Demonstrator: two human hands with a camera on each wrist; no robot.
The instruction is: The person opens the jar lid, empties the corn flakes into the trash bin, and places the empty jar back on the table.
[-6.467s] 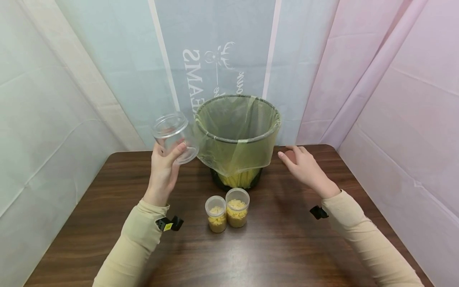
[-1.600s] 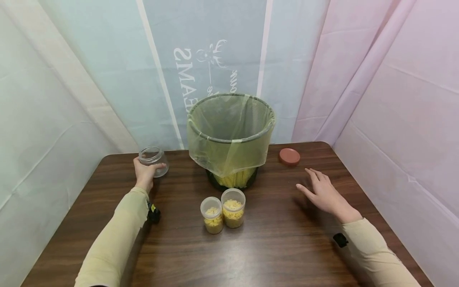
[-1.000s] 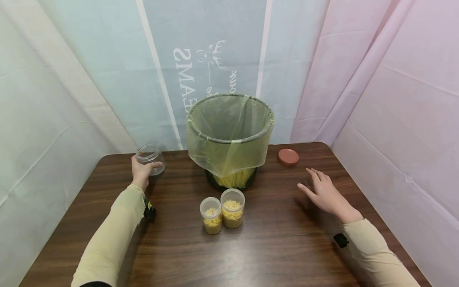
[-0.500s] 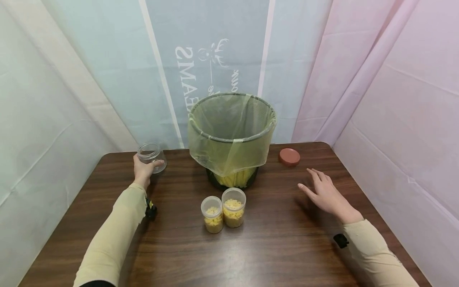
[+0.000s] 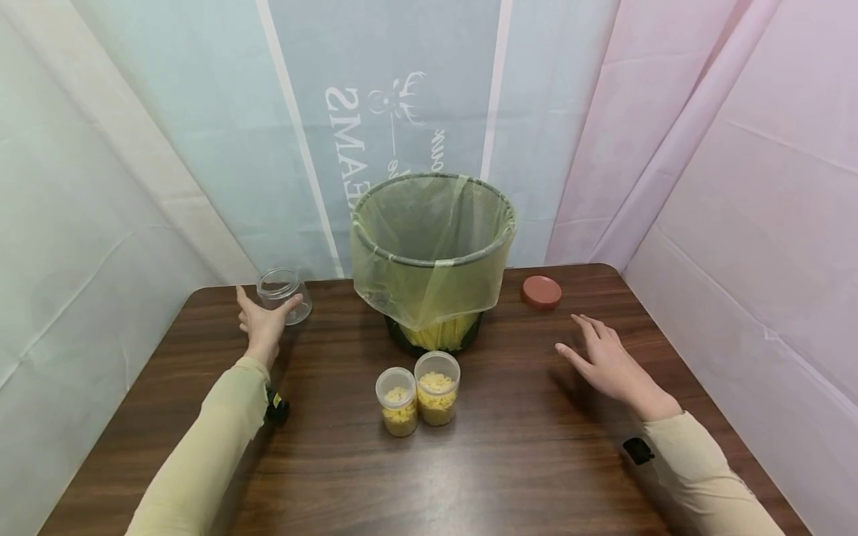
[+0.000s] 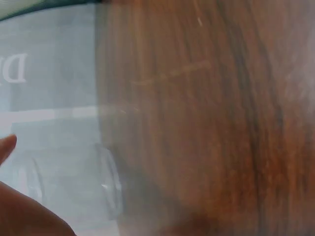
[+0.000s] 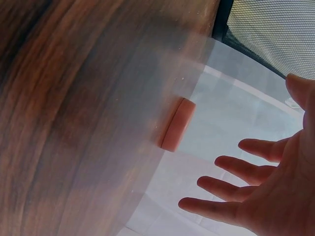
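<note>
At the back left of the table stands a clear, lidless jar (image 5: 297,307), upright, its wall also faintly seen in the left wrist view. My left hand (image 5: 264,325) is just in front of it, thumb and fingers spread apart on either side of the jar, no longer wrapped round it. My right hand (image 5: 611,370) hovers over the right of the table with its fingers extended, holding nothing. Beyond those fingertips lies a round reddish lid (image 5: 541,292), which the right wrist view shows past the spread fingers (image 7: 224,209).
A mesh bin (image 5: 436,294) with a translucent yellow-green liner stands at the back middle. Before it are two small clear containers with yellow bits, a smaller one (image 5: 400,417) and a larger one (image 5: 437,406). Curtains (image 5: 429,89) enclose the dark wooden table (image 5: 469,476).
Earlier my left hand held the jar up beside the bin, then stood it at the back left; now its fingers have spread off it. My right hand has left the lid on the table.
</note>
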